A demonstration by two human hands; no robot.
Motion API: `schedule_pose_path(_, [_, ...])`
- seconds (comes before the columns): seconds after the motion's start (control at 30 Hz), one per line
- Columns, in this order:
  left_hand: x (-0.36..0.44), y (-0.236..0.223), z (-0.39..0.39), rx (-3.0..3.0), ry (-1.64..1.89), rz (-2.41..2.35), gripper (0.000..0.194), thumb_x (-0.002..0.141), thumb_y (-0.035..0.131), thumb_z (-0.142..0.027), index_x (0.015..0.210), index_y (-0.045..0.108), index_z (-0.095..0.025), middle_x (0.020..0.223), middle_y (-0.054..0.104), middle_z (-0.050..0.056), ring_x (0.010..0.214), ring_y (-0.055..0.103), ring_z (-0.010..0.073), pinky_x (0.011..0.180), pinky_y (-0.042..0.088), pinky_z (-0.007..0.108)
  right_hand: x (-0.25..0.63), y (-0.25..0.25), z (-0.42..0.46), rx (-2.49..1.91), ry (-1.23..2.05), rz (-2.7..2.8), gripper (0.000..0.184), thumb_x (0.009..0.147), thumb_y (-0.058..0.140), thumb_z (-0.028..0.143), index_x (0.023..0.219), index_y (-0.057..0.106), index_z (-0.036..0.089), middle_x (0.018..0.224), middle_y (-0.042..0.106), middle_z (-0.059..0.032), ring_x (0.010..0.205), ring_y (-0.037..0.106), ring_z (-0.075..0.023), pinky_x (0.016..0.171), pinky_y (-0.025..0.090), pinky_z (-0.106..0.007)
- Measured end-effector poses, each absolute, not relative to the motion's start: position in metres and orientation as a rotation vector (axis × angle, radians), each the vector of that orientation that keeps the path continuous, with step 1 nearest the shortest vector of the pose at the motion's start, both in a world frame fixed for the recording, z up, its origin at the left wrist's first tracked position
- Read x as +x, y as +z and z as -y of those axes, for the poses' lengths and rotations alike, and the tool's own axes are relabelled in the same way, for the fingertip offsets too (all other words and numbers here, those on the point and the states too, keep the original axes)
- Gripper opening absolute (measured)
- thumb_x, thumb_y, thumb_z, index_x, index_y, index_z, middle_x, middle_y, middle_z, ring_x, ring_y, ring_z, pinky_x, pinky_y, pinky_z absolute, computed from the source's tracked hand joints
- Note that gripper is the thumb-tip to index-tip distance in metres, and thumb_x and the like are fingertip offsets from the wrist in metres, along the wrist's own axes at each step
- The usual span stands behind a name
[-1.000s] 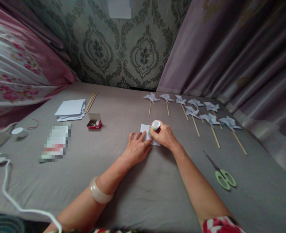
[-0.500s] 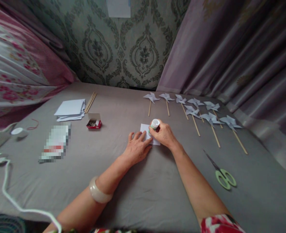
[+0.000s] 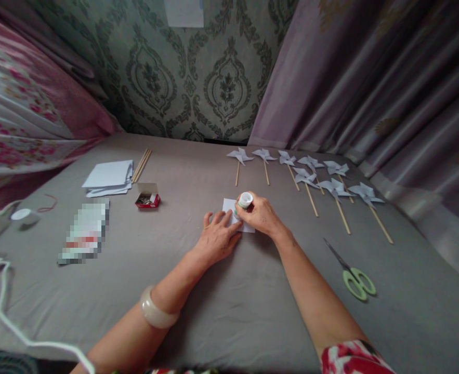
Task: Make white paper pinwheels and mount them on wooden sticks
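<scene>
Left grip (image 3: pixel 218 238) lies splayed — right grip (image 3: pixel 263 215) curls.

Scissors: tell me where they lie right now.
In the head view, the scissors lie at the right on the grey cloth, beside the right forearm and nearer the camera than the pinwheels.

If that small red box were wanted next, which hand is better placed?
Probably the left hand: it is nearer the red box and rests on the white paper, seemingly holding nothing, while the right hand grips a white-topped tube.
</scene>
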State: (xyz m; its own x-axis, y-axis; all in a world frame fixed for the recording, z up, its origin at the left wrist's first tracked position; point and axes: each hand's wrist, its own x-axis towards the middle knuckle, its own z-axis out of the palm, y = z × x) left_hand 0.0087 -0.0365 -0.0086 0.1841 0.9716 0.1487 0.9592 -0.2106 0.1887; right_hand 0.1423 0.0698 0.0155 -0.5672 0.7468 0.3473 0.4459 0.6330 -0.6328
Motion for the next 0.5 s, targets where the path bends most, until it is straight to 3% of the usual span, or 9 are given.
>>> schedule_pose_path(0.5, [0.0079,-0.0088,0.0368,2.385,0.39,-1.918,0.037,0.092,0.042,-0.038,0.127,0.053,-0.031,0.139,0.046,0.012,0.124,0.041,0.032,0.102,0.023,0.058,0.1417,0.0146,-0.0731,-0.981,0.6,2.239,0.018,0.078,0.057,0.032,0.087,0.061,0.017,0.067,0.063,-0.0009,0.055,0.054,-0.0124,0.057,0.04,-0.024])
